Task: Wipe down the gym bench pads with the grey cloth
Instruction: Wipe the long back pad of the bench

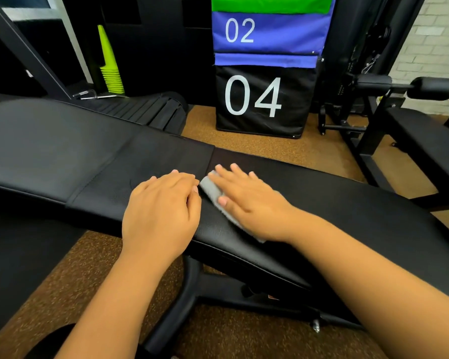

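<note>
Gym; black padded vinyl bench surface (pixel 322 193). Right hand (pixel 246 200), fingers flat, presses soft limp grey cloth (pixel 211 190) beside pad seam; left hand (pixel 163 206) rests loosely curled, empty.

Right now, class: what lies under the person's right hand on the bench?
Under the right hand lies the grey cloth, pressed flat on the black bench pad. Only its left edge and near corner show; the hand covers the rest.

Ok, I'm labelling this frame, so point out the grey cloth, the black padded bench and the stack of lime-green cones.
grey cloth (pixel 210 187): head view, bare corner beside the right hand.
black padded bench (pixel 335 200): head view, right pad's top.
stack of lime-green cones (pixel 111 73): head view, stacked rims.
</note>
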`<control>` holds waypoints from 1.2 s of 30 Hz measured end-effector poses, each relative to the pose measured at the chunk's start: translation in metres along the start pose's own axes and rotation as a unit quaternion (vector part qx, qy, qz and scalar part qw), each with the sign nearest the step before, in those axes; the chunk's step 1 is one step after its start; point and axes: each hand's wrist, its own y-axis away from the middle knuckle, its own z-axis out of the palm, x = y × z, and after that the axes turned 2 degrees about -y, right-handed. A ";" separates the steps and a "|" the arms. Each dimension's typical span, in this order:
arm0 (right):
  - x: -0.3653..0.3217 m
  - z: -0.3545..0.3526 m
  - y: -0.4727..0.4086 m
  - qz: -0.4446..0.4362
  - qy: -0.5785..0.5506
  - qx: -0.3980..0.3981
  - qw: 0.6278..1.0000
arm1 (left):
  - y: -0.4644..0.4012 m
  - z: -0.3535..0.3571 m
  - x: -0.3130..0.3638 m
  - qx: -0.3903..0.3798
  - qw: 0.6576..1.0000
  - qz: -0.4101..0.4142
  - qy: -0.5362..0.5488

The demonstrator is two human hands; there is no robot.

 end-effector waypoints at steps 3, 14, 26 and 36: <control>0.001 0.000 0.009 -0.042 -0.013 -0.003 0.999 | 0.001 0.000 -0.001 -0.001 1.000 0.000 -0.004; 0.045 -0.005 -0.058 0.157 0.054 0.061 0.984 | -0.002 -0.003 0.003 0.007 1.000 0.002 -0.007; 0.124 -0.017 0.027 0.276 -0.033 0.058 0.959 | 0.001 -0.004 0.003 -0.006 1.000 0.011 -0.006; 0.089 -0.005 0.041 0.253 0.052 0.069 0.964 | 0.001 -0.008 0.008 -0.002 1.000 0.013 -0.023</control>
